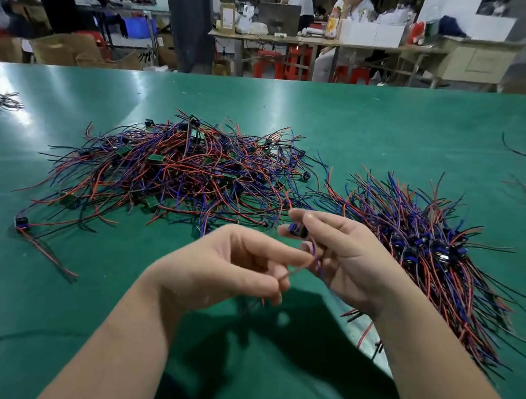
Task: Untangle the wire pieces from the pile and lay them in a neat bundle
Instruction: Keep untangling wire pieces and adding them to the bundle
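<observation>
Roughly midway: the tangled pile (174, 170), centre-left on the worktop (366, 129), looks about as big as the aligned bundle (432, 257) at right. One wire piece (297, 230) at centre; right hand (341, 257) grip holds its connector, left hand (229, 262) pinches its tails.

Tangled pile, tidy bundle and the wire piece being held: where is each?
tangled pile (178, 170), head view, middle of the heap.
tidy bundle (433, 253), head view, on its row of blue connectors.
wire piece (297, 230), head view, on its blue connector, pinched by the right hand (348, 258).
</observation>
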`<state>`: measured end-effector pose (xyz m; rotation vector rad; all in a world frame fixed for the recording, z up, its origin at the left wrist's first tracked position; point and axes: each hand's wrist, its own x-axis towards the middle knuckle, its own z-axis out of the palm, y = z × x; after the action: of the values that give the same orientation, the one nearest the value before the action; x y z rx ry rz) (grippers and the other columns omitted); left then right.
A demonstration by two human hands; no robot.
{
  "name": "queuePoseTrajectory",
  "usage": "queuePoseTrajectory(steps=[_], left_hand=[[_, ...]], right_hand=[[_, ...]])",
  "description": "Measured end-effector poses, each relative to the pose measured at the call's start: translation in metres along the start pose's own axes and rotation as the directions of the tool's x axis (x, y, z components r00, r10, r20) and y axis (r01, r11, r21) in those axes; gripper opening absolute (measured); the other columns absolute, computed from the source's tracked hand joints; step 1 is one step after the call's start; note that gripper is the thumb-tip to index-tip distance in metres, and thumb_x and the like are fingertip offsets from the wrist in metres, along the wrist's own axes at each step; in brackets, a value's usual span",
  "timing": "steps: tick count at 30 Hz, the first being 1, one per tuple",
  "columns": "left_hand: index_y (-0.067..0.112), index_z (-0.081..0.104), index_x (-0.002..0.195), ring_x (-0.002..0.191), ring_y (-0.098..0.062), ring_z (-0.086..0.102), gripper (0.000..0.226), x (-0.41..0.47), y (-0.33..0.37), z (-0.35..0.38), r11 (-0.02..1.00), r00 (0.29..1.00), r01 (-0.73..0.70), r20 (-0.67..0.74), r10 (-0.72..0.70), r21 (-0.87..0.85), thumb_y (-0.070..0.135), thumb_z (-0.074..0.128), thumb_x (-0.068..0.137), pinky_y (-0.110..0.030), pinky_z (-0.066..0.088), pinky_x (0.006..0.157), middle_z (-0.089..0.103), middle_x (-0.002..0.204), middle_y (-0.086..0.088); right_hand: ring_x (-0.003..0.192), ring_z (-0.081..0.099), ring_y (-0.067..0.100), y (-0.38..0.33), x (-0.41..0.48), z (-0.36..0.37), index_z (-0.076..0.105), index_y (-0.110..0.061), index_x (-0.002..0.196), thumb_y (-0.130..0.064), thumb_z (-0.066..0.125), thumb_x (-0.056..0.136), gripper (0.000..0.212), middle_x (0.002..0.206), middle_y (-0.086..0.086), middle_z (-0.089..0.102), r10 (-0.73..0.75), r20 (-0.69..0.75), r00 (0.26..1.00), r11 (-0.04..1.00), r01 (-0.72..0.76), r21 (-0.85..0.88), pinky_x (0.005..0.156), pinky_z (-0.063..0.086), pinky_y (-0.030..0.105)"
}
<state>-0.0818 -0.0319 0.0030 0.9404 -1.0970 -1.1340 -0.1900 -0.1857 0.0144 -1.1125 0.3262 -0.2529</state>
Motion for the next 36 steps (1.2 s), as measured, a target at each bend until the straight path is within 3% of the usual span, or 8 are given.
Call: queuePoseTrajectory(steps=[3,6,9,14,19,24,29,36], left_hand=[[0.015,0.077,0.094,0.071,-0.011,0.067,0.03,0.006,-0.001,0.008,0.989,0.986,0.143,-0.094,-0.139,0.032,0.033,0.08,0.07,-0.023,0.054,0.072,0.071,0.076,0.002],[0.013,0.075,0.073,0.061,-0.011,0.065,0.031,0.018,-0.004,0.015,0.975,0.87,0.217,-0.446,-0.212,-0.04,0.044,0.075,0.066,-0.025,0.056,0.064,0.069,0.069,0.0],[0.012,0.073,0.08,0.061,-0.012,0.066,0.042,0.025,-0.006,0.018,0.983,0.794,0.164,-0.579,-0.184,-0.087,0.05,0.068,0.062,-0.026,0.055,0.056,0.071,0.079,-0.003],[0.015,0.075,0.074,0.057,-0.013,0.067,0.034,0.026,-0.005,0.024,0.99,0.788,0.102,-0.599,-0.14,-0.097,0.047,0.071,0.063,-0.022,0.053,0.051,0.074,0.082,-0.006],[0.016,0.076,0.077,0.052,-0.014,0.065,0.022,0.027,-0.005,0.027,0.991,0.774,0.09,-0.618,-0.135,-0.103,0.033,0.072,0.063,-0.019,0.051,0.046,0.074,0.081,-0.005],[0.011,0.068,0.076,0.051,-0.014,0.066,0.006,0.028,-0.009,0.029,0.99,0.769,0.107,-0.623,-0.144,-0.097,0.015,0.072,0.074,-0.019,0.05,0.045,0.072,0.073,-0.007],[0.01,0.068,0.064,0.052,-0.012,0.065,0.017,0.024,-0.008,0.029,0.961,0.826,0.276,-0.512,-0.238,-0.002,0.009,0.071,0.081,-0.019,0.05,0.048,0.068,0.063,-0.008],[0.017,0.067,0.058,0.055,-0.013,0.067,0.024,0.024,-0.01,0.042,0.911,0.864,0.401,-0.367,-0.344,0.091,0.011,0.073,0.08,-0.017,0.05,0.049,0.067,0.059,-0.003]], right_hand=[[0.052,0.06,0.009,-0.002,0.0,-0.002,0.062,-0.013,0.096,-0.016,0.066,0.068,0.028,0.091,0.01,0.074,-0.075,-0.049,0.996,0.995,0.078,0.064,0.05,0.045,0.016],[0.054,0.062,0.01,-0.004,0.0,-0.004,0.055,-0.015,0.096,-0.01,0.065,0.067,0.032,0.094,0.007,0.074,-0.139,-0.037,0.99,0.979,0.143,0.146,0.049,0.048,0.016],[0.059,0.063,0.007,-0.003,-0.001,-0.003,0.056,-0.016,0.101,-0.007,0.066,0.066,0.038,0.099,0.003,0.074,-0.172,0.016,0.985,0.976,0.168,0.141,0.052,0.05,0.015],[0.072,0.068,0.012,0.003,0.0,-0.001,0.068,-0.014,0.096,-0.002,0.066,0.068,0.031,0.097,0.007,0.071,-0.189,0.082,0.979,0.98,0.181,0.087,0.058,0.052,0.018],[0.072,0.066,0.009,0.004,0.001,-0.005,0.074,-0.019,0.082,-0.02,0.072,0.062,0.019,0.086,-0.004,0.072,-0.227,-0.009,0.974,0.958,0.222,-0.182,0.06,0.048,0.017],[0.056,0.053,0.011,0.004,0.003,-0.003,0.072,-0.01,0.069,-0.03,0.071,0.066,0.02,0.063,0.004,0.063,-0.264,-0.131,0.956,0.923,0.211,-0.321,0.053,0.039,0.018],[0.041,0.049,0.005,-0.008,0.007,-0.014,0.062,-0.004,0.072,-0.005,0.067,0.076,0.006,0.049,0.0,0.059,-0.185,-0.347,0.919,0.98,0.198,0.0,0.04,0.037,0.013],[0.046,0.052,0.003,-0.022,0.007,-0.045,0.063,-0.009,0.077,-0.014,0.065,0.087,0.011,0.058,-0.002,0.058,-0.097,-0.567,0.818,0.942,0.26,0.213,0.044,0.042,0.012]])
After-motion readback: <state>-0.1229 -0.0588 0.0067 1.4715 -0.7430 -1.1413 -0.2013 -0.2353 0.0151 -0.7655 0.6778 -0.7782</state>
